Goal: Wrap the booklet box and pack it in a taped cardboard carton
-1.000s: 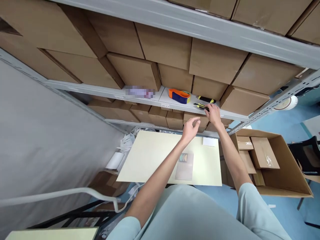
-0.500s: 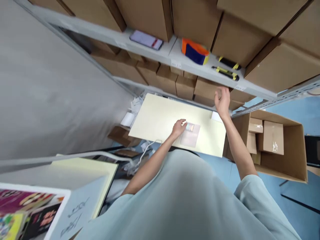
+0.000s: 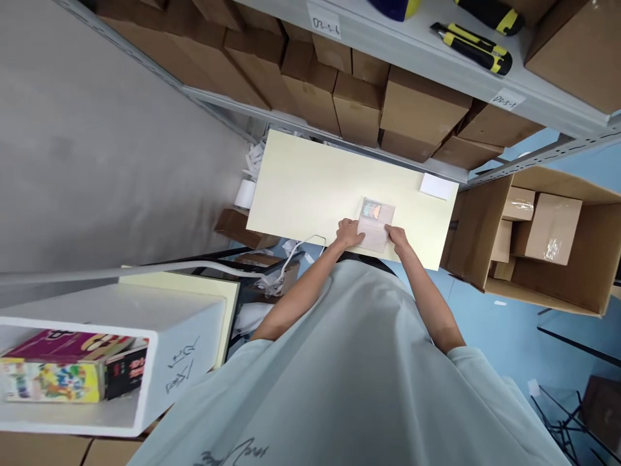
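A flat, pinkish, see-through plastic pouch (image 3: pixel 374 237) lies on the cream tabletop (image 3: pixel 310 188), close to the edge by my body. Inside its far end is a small item with a coloured print (image 3: pixel 371 209). My left hand (image 3: pixel 349 233) grips the pouch's left side, its thumb over the edge. On the opposite side, my right hand (image 3: pixel 398 238) pinches the right edge between thumb and curled fingers. The fingertips are too small to make out fully.
White paper slips (image 3: pixel 435 186) lie at the table's far right corner. Shelves of cardboard boxes (image 3: pixel 356 107) rise behind, with a utility knife (image 3: pixel 473 48) on one ledge. An open carton (image 3: pixel 548 291) stands right. A white bin with books (image 3: pixel 187 349) is at lower left.
My right hand has come down from near the shelf boxes to the pouch's right edge. My left hand has shifted from the printed item to the pouch's left side. The view has tilted down.
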`<state>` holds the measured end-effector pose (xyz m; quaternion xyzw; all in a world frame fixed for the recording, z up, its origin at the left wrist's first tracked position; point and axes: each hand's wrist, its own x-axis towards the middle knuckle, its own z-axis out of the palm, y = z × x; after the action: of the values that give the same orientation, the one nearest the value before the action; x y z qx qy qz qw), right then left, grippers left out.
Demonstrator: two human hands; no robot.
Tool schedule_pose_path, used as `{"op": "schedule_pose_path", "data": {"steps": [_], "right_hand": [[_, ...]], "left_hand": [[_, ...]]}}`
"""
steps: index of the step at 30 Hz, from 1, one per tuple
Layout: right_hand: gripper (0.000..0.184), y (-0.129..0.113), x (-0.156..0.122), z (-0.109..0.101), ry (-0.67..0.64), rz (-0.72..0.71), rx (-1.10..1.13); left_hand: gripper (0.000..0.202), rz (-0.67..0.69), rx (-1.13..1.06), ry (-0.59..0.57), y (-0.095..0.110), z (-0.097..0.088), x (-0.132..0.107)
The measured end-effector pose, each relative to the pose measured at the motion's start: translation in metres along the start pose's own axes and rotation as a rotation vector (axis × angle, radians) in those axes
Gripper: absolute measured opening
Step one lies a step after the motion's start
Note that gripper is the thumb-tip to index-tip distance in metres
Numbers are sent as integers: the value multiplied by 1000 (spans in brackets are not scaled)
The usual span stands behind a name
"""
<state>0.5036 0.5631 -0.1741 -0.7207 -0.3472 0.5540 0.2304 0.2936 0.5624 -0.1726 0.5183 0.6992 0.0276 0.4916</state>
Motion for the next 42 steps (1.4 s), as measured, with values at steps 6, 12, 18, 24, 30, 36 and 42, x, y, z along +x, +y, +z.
{"op": "schedule_pose_path", "data": {"steps": [6, 12, 18, 24, 30, 36, 42], "right_hand": [[33, -12, -7, 15, -35, 114, 210], [48, -27, -37, -33, -54, 58, 314], [61, -46, -71, -86, -100, -46, 406], [61, -65, -89, -93, -93, -167, 474], [62, -90, -99, -74, -212, -202, 497], [63, -104, -93, -48, -90, -253, 338], [75, -119, -114, 4, -49, -388, 213]], "left_hand": [[52, -17, -65, -4, 4, -5, 2], [63, -9, -299, 102, 22, -3, -12], [70, 133, -622, -9, 57, -7, -37], [60, 236, -733, 112, 85, -30, -63], [63, 295, -702, 127, 89, -65, -91], [54, 330, -710, 150, 83, -83, -108], [31, 376, -283, 461, 88, -100, -128]]}}
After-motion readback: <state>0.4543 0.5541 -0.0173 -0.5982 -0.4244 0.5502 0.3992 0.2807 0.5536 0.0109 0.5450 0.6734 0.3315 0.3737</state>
